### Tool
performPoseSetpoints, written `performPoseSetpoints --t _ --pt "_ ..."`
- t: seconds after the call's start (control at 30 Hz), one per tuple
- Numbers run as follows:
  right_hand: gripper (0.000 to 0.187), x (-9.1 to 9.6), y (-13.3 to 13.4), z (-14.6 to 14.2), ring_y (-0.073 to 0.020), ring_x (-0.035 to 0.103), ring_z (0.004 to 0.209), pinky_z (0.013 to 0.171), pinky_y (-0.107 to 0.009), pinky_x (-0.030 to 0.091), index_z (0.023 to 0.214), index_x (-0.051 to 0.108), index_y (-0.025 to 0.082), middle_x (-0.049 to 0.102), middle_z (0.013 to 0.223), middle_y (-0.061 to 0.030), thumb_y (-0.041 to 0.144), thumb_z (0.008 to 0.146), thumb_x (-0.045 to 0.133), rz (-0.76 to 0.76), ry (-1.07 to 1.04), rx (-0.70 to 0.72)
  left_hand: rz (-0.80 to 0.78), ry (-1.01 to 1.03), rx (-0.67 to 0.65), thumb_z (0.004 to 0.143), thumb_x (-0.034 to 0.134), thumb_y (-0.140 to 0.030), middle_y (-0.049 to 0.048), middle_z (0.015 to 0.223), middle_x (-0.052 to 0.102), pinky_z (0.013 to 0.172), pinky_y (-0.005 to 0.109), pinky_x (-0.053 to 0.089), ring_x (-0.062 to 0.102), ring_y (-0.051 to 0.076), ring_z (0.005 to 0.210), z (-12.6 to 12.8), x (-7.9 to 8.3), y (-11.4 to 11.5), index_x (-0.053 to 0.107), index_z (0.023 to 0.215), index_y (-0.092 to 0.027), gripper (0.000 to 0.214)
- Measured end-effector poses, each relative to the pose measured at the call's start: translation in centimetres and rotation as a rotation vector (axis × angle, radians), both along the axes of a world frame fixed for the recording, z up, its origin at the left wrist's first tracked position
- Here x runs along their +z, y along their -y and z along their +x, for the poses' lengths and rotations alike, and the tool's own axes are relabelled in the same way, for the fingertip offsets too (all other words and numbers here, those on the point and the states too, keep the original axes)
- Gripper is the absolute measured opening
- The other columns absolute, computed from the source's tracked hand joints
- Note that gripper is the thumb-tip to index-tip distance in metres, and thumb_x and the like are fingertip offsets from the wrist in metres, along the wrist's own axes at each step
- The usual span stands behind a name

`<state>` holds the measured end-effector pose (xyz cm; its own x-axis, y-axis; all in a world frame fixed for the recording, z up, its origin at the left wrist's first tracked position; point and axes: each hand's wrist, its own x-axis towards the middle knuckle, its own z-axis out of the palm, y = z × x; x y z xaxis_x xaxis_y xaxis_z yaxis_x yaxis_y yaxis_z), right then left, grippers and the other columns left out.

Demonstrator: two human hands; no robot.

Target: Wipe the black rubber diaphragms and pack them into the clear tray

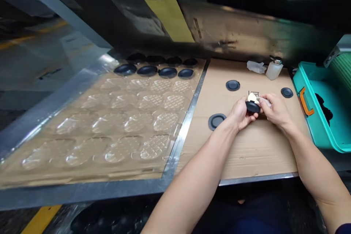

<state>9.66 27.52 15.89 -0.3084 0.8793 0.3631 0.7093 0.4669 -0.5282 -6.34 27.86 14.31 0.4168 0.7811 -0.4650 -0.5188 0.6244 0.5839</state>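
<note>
In my left hand [241,112] I hold a small black rounded part [252,107], tilted above the cardboard. A cream-white piece [252,97] shows at its upper edge; whether it is attached I cannot tell. My right hand [275,109] pinches a slim pale tool [264,101] whose tip meets the cream piece and the part's edge. Around my hands several dark oval parts lie on the cardboard: one with a wide rim [216,121] by my left forearm, another [233,85] beyond it, and a third [287,92] to the right.
A clear moulded tray [131,124] fills the left side, with several black parts [147,70] in its far rows. A bottle [274,68] and a crumpled white wad [256,67] stand at the back. On the right is a teal bin [319,131] with an orange handle and black pieces inside.
</note>
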Motion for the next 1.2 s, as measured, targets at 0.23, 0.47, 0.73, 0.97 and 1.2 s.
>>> performPoseSetpoints --t 0.23,0.47,0.73,0.97,1.2 --pt "0.027 -0.1 -0.2 -0.4 -0.0194 0.065 0.076 0.075 -0.030 0.047 0.095 0.070 0.018 0.069 0.070 -0.0018 0.038 0.097 0.053 -0.092 0.014 0.013 0.011 -0.118 0.031 0.102 0.030 -0.059 0.0099 0.061 0.063 0.034 0.021 0.039 0.058 0.016 0.045 0.0 -1.2 -0.9 0.064 0.102 -0.010 0.060" --pt "0.025 -0.3 -0.2 -0.7 -0.0184 0.061 0.079 0.076 -0.030 0.046 0.094 0.071 0.017 0.070 0.085 -0.0043 0.035 0.095 0.054 0.028 0.086 0.043 0.195 -0.168 0.103 0.098 0.038 -0.068 0.0054 0.057 0.058 0.041 0.023 0.043 0.064 0.019 0.052 1.3 -3.4 -0.6 0.065 0.095 -0.013 0.061" --pt "0.020 0.7 -0.1 0.4 -0.0202 0.062 0.079 0.076 -0.032 0.047 0.090 0.072 0.018 0.070 0.085 -0.0062 0.032 0.093 0.057 0.145 0.093 -0.014 0.462 -0.379 0.256 0.093 0.035 -0.077 0.0082 0.061 0.065 0.044 0.025 0.042 0.062 0.017 0.049 0.0 -2.0 -0.1 0.070 0.087 -0.014 0.073" --pt "0.021 1.1 1.2 -0.9 -0.0189 0.066 0.081 0.075 -0.031 0.051 0.106 0.069 0.021 0.073 0.094 -0.0052 0.037 0.095 0.061 0.173 -0.155 0.000 0.635 -0.281 0.381 0.093 0.039 -0.075 0.0057 0.070 0.067 0.040 0.024 0.039 0.053 0.012 0.045 -0.7 -1.2 -0.4 0.073 0.095 -0.017 0.068" --pt "0.019 -0.6 2.3 -3.1 -0.0197 0.067 0.086 0.079 -0.032 0.054 0.100 0.073 0.022 0.072 0.093 -0.0072 0.033 0.098 0.057 0.205 -0.137 0.093 0.621 -0.260 0.394 0.093 0.032 -0.078 0.0067 0.086 0.071 0.037 0.020 0.030 0.055 0.011 0.051 -0.6 -1.3 0.0 0.070 0.102 -0.020 0.070"
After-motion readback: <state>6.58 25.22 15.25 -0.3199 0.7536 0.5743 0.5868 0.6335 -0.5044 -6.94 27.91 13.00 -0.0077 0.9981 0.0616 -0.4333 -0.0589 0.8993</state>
